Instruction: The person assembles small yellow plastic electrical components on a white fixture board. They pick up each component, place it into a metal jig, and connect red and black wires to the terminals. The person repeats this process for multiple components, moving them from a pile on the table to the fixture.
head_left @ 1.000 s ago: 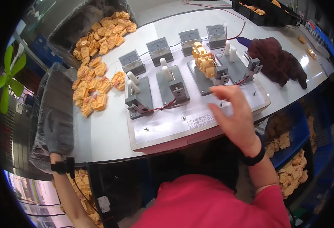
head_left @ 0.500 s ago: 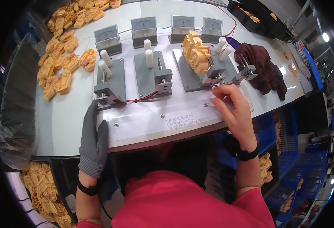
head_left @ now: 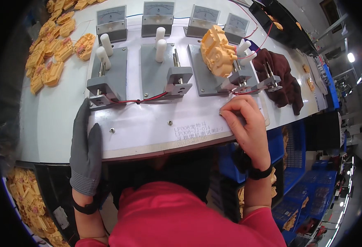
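Yellow part sits in the third jig, both hands down on the white test board

The yellow moulded part [head_left: 217, 50] stands on the third grey fixture [head_left: 207, 78], upper centre-right of the frame, just behind its sliding clamp [head_left: 239, 78]. Right hand [head_left: 247, 123], bare, lies just below that clamp at centre-right, fingers curled and pressed to the white board [head_left: 148, 123], holding nothing that I can make out; it is near the part but clear of it. Left hand [head_left: 86, 148], in a grey glove, lies flat and open on the board's lower-left edge, well apart from the part. A good move here, I judge, is to keep the left hand bracing the board and push the clamp squarely, minding the red wires [head_left: 146, 99]. More yellow parts [head_left: 51, 61] are heaped on the counter [head_left: 45, 119] at upper left.
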Motion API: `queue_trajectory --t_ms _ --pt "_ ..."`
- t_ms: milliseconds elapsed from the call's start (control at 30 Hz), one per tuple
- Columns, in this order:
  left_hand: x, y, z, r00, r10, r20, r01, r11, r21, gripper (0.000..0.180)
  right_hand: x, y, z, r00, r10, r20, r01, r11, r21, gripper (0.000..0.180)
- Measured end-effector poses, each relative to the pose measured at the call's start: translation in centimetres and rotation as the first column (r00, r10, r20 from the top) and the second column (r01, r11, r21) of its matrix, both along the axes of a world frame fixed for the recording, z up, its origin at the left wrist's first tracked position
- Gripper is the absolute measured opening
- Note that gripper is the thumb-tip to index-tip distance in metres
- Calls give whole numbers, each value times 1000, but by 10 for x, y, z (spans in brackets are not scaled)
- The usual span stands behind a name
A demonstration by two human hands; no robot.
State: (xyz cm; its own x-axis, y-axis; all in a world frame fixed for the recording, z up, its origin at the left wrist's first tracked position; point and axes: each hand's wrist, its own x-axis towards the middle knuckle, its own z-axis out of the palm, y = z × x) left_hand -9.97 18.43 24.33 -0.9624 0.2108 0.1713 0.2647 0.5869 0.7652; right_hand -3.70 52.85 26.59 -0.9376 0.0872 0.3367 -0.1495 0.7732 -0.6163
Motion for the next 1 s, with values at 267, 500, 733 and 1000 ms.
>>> queue_trajectory --t_ms 267,500,733,1000 --pt "0 0 0 1000 -7 -7 7 1000 1 54 1 2 2 1000 3 10 -3 1000 0 12" --pt "1 -1 -2 1000 0 -19 0 1000 3 54 1 1 -1 1000 14 -2 -14 1000 11 14" --pt "2 0 -1 1000 10 -16 -10 1000 15 53 1 1 -2 1000 15 -17 -14 999 31 12" --pt "2 2 -1 1000 7 -18 -7 999 33 52 1 3 -9 989 59 -132 -41 990 137 14"
